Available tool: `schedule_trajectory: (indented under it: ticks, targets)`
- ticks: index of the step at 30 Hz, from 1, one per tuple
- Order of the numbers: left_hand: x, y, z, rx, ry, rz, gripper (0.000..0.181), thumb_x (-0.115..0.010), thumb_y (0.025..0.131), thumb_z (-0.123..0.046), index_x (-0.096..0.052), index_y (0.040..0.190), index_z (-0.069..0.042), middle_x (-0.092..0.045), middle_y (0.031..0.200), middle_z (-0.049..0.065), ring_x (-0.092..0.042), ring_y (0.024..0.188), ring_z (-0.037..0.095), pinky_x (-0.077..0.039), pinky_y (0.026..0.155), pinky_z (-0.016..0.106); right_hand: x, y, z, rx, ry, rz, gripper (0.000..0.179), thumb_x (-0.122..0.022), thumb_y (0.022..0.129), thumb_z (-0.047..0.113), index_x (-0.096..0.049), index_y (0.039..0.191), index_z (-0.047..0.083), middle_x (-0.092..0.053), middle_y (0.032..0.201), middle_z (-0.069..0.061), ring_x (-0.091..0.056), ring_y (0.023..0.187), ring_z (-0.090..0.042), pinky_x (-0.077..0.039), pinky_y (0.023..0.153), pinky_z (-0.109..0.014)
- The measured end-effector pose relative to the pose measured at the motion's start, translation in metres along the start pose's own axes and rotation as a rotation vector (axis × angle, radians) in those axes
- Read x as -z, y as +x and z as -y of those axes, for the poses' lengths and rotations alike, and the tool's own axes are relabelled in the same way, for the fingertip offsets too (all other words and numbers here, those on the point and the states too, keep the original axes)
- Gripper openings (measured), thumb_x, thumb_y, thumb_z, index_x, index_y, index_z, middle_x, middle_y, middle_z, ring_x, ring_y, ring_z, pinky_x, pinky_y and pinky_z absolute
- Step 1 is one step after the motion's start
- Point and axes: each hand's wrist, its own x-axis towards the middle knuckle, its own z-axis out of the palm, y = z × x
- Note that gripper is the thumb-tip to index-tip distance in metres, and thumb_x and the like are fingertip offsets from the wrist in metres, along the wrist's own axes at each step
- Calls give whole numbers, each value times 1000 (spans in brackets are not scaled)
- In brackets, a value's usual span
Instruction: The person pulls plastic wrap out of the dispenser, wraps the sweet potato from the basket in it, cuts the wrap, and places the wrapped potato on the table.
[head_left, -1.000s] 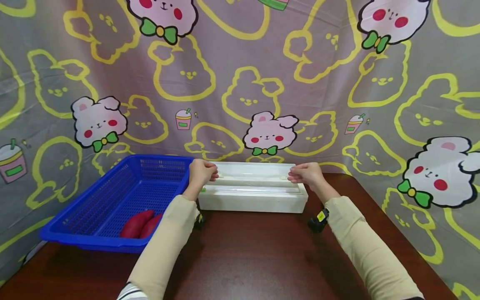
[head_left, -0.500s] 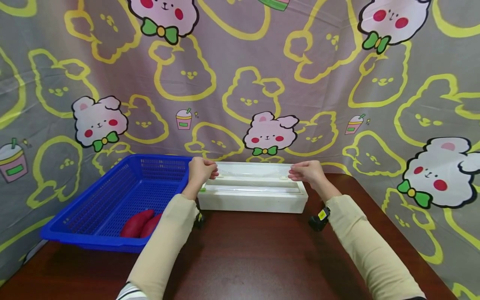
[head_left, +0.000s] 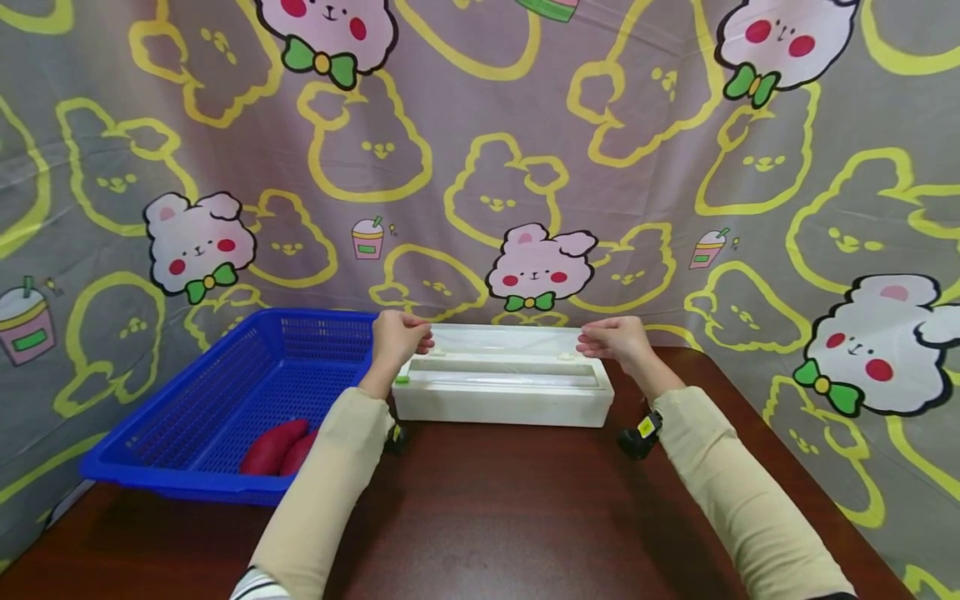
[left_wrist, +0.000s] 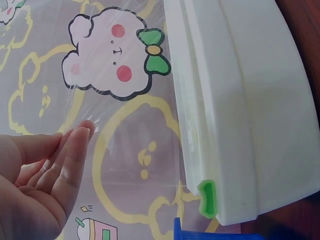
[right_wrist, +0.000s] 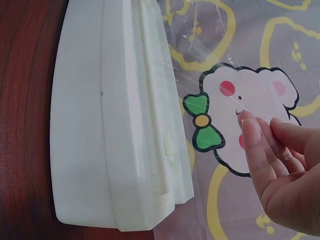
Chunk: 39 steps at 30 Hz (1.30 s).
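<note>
A white cling film dispenser (head_left: pixel 502 408) stands on the table with its lid raised. Inside lies a roll of film (head_left: pixel 506 380), and a green slider (left_wrist: pixel 207 199) sits at the left end. Clear cling film (left_wrist: pixel 92 107) stretches up from the box between both hands. My left hand (head_left: pixel 399 343) pinches one corner of it between thumb and fingers, above the box's left end. At the right end, my right hand (head_left: pixel 618 342) pinches the other corner; the right wrist view shows creases (right_wrist: pixel 227 92) running from those fingertips.
On the left, a blue plastic basket (head_left: pixel 180 482) holds red sweet potatoes (head_left: pixel 273 447), partly hidden by the left sleeve. Brown table (head_left: pixel 510 517) surface extends in front of the dispenser. A patterned curtain (head_left: pixel 637 200) hangs close behind it.
Both hands have risen slightly with the film, and the left hand has drifted a little to the left. The dispenser has shifted very slightly left.
</note>
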Motion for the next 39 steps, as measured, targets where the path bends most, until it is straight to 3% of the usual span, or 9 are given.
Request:
schedule_trajectory:
  ticks: [6,24,31,39]
  targets:
    - [0,1,-4,-14,-13,1,15,-59,80,4,-64,89,15,-63,74,25,-61,50,16,-51,48,27,-6,-8,12,-43,-67,-44,37,-56,86,1,-46,114,-21,-64,67,-8,-64,60,-16,-52,62,-32]
    - [1,6,-19,-17,18,12,16,-59,82,2,-63,92,14,-63,81,27,-61,50,14,-51,48,26,-3,-3,25,-28,-37,-49,36,-56,86,2,-47,112,-21,-63,62,-6,-64,56,-16,-52,59,-31]
    - [0,8,-24,-39,15,12,16,-57,82,3,-63,92,14,-63,79,26,-61,50,14,-50,48,25,-3,-6,32,-27,-47,-46,21,-58,86,4,-56,99,-11,-65,66,-8,-64,58,-17,-52,59,-31]
    - [1,10,-31,-37,-4,19,17,-57,82,3,-62,93,15,-63,80,27,-61,51,15,-51,51,27,-4,-7,41,-43,-65,-50,30,-56,87,5,-53,108,-15,-64,65,-7,-64,57,-17,-52,56,-29]
